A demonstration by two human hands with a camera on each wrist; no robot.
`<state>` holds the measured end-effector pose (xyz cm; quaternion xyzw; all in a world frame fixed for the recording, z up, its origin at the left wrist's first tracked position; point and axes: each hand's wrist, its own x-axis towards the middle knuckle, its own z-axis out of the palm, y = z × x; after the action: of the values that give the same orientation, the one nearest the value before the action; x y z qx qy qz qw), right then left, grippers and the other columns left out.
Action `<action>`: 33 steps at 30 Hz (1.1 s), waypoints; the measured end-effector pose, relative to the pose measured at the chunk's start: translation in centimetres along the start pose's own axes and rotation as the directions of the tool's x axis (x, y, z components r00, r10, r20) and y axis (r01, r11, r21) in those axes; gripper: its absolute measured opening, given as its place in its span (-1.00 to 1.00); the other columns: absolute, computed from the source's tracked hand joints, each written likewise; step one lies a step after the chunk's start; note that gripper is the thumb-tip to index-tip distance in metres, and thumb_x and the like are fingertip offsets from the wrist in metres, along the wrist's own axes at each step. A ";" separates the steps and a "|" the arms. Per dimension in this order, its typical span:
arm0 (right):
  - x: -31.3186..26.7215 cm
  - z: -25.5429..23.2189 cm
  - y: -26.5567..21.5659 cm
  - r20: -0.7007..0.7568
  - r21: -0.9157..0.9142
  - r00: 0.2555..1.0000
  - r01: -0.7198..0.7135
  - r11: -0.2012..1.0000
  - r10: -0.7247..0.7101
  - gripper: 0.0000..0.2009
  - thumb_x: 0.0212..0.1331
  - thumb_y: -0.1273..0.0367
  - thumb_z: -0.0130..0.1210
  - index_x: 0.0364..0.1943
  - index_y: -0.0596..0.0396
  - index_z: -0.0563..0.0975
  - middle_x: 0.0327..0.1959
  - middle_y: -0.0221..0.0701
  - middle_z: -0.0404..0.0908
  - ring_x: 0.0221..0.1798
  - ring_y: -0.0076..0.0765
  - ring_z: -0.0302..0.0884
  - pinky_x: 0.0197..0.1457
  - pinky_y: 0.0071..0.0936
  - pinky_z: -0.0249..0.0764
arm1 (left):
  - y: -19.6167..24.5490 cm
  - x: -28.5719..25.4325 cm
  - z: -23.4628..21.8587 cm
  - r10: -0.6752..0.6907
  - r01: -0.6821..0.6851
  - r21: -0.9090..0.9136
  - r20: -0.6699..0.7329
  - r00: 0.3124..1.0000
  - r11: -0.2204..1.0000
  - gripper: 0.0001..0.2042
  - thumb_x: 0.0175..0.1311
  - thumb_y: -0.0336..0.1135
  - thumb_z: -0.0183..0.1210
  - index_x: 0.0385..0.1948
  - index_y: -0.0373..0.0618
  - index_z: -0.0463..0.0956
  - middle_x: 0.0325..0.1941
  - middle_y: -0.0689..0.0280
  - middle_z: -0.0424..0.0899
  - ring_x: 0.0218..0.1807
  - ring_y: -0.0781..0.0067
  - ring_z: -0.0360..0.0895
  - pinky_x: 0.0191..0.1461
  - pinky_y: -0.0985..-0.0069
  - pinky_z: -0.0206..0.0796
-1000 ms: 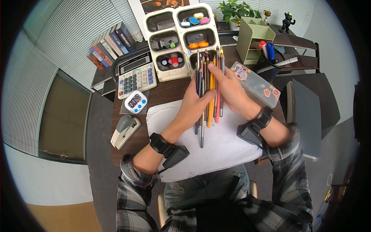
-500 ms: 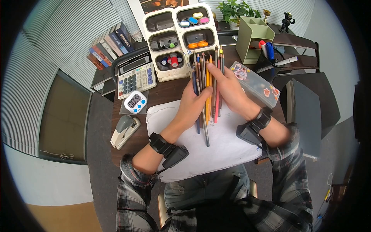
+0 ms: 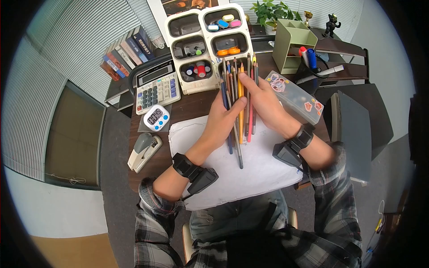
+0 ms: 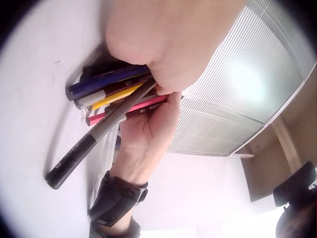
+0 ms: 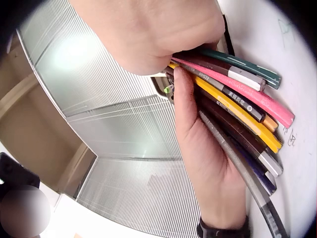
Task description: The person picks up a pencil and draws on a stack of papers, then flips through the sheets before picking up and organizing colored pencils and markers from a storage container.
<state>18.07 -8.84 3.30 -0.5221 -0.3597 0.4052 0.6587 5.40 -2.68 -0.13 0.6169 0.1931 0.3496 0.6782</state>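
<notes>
A bundle of pencils (image 3: 241, 121) in several colours is gathered between my two hands over the white paper (image 3: 263, 169), points toward the organizer. My left hand (image 3: 221, 120) grips the bundle's left side, thumb across it. From the right, my right hand (image 3: 270, 107) holds it with the thumb along the top. A grey pencil (image 4: 99, 131) slants out lower than the others, its dark end nearest my body. The right wrist view shows the blunt ends of a yellow pencil (image 5: 255, 128) and a pink pencil (image 5: 270, 104) fanned close over the paper.
The white organizer (image 3: 210, 44) with erasers, orange items and small parts stands just beyond the pencil tips. Left are a calculator (image 3: 156, 91), a timer (image 3: 157, 118) and a stapler (image 3: 145, 152). A clear stickered case (image 3: 297, 100) and a green holder (image 3: 286, 53) are right.
The bundle has shifted slightly within my hands. The long grey pencil's lower end has swung to the right, and the tips stand further apart. My hands stay nearly in place.
</notes>
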 end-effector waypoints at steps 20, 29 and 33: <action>0.0 0.0 0.1 0.047 -0.045 0.999 -0.022 0.999 0.024 -0.56 0.47 0.07 -0.02 -0.07 0.27 0.55 -0.25 -0.41 0.60 -0.23 -0.64 0.44 -0.12 -0.56 0.44 | 0.3 -0.1 0.0 -0.031 0.034 -0.031 0.104 0.994 0.999 -0.65 0.43 -0.36 0.16 0.16 -0.25 0.36 -0.01 0.34 0.55 -0.04 0.65 0.49 0.04 0.59 0.40; -0.1 0.1 0.0 0.119 -0.009 0.987 -0.112 0.994 0.112 -0.47 0.47 -0.02 -0.08 -0.03 0.26 0.55 -0.24 -0.41 0.59 -0.21 -0.61 0.47 -0.10 -0.58 0.44 | 0.5 -0.1 -0.3 -0.083 0.086 -0.007 0.178 0.980 0.996 -0.42 0.35 -0.35 0.20 0.34 -0.25 0.14 0.07 0.31 0.47 0.08 0.55 0.43 0.20 0.53 0.33; 0.6 -0.4 0.9 0.157 -0.010 0.983 -0.090 0.996 0.090 -0.46 0.47 -0.04 -0.11 0.00 0.23 0.56 -0.25 -0.42 0.59 -0.27 -0.62 0.47 -0.16 -0.59 0.43 | 0.1 -0.3 0.2 0.011 -0.010 -0.009 0.127 0.992 1.000 -0.61 0.36 -0.43 0.16 0.17 -0.22 0.29 -0.05 0.31 0.52 -0.08 0.57 0.52 0.01 0.54 0.43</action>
<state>18.52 -8.35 2.39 -0.5050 -0.3872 0.4741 0.6085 5.35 -3.04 0.00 0.6361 0.1447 0.3138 0.6899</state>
